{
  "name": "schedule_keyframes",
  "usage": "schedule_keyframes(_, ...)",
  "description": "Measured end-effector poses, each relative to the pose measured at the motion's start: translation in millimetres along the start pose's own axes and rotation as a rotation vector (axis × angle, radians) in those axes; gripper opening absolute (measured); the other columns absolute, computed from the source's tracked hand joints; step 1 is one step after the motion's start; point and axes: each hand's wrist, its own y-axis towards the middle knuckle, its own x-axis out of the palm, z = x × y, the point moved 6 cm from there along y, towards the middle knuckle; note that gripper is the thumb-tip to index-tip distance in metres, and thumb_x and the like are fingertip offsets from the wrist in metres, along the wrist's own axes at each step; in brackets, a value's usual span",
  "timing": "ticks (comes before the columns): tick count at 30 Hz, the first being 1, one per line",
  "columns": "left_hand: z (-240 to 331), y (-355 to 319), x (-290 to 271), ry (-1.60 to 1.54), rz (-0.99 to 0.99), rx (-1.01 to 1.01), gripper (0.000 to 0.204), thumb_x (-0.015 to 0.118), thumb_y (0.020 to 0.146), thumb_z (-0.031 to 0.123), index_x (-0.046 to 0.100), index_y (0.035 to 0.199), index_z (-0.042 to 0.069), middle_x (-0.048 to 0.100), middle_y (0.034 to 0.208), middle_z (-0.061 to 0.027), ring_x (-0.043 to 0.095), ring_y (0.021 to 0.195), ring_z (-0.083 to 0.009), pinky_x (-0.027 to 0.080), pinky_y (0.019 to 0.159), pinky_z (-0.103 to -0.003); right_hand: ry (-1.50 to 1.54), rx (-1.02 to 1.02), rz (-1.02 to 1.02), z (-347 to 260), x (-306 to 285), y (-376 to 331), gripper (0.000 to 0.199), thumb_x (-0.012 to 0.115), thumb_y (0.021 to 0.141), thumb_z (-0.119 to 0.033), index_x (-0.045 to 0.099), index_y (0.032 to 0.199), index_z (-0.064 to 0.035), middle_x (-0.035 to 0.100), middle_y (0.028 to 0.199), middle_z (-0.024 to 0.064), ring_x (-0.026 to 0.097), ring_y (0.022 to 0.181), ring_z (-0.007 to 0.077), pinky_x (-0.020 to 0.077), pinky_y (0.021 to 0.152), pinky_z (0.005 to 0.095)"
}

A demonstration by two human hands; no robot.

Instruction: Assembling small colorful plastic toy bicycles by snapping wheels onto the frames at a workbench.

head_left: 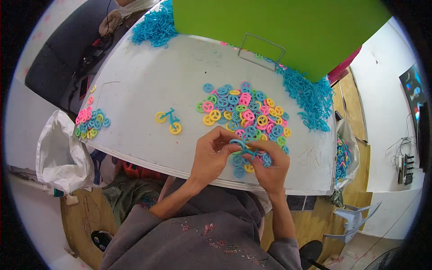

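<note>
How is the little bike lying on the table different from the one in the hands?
The finished toy bike lies alone on the white table, untouched; the blue piece is pinched between the left hand and right hand. The finished bike has two yellow wheels; the held piece shows a blue wheel, its other parts hidden by fingers. Both have thin blue plastic frames.

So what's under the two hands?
Under the left hand and right hand lie blue and yellow plastic wheels on the white table. Both hands hold a blue toy bicycle frame. Anything beneath the palms is hidden.
</note>
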Motion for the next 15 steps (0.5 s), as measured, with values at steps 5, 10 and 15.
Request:
schedule_keyframes(5,-1.3,-0.1,-2.5,-0.059,0.048,0.012,0.018,0.060,0.085,-0.004,0.056,0.102,-0.002,0.063,0.092,-0.0060,0.060,0.087,-0.0113,0.051,0.080,-0.026,0.507,0.573,-0.063,23.1,16.4,-10.4,0.047,0.070,0.077,0.006,0.056,0.121,-0.0023,0.066,0.095,0.0084,0.063,0.083,0.0105,0.0511,0.073,0.0235)
schedule_keyframes(10,-7.1,2.2,-0.7,-0.098,0.037,-0.086,0.018,0.059,0.090,0.004,0.055,0.107,0.000,0.062,0.094,-0.0055,0.059,0.087,-0.0110,0.051,0.081,-0.027,0.680,0.546,-0.124,20.2,16.7,-10.5,0.050,0.070,0.076,0.008,0.054,0.123,-0.0011,0.058,0.112,0.0100,0.063,0.084,0.0122,0.0515,0.075,0.0234)
schedule_keyframes(15,-24.2,0.8,9.4,-0.159,-0.065,-0.227,0.021,0.057,0.093,0.011,0.055,0.112,0.002,0.061,0.094,-0.0044,0.058,0.089,-0.0103,0.050,0.079,-0.027,0.050,0.038,-0.241,12.7,3.0,-8.9,0.046,0.067,0.071,0.013,0.058,0.115,0.0009,0.057,0.114,0.0104,0.059,0.096,0.0166,0.0491,0.082,0.0299)
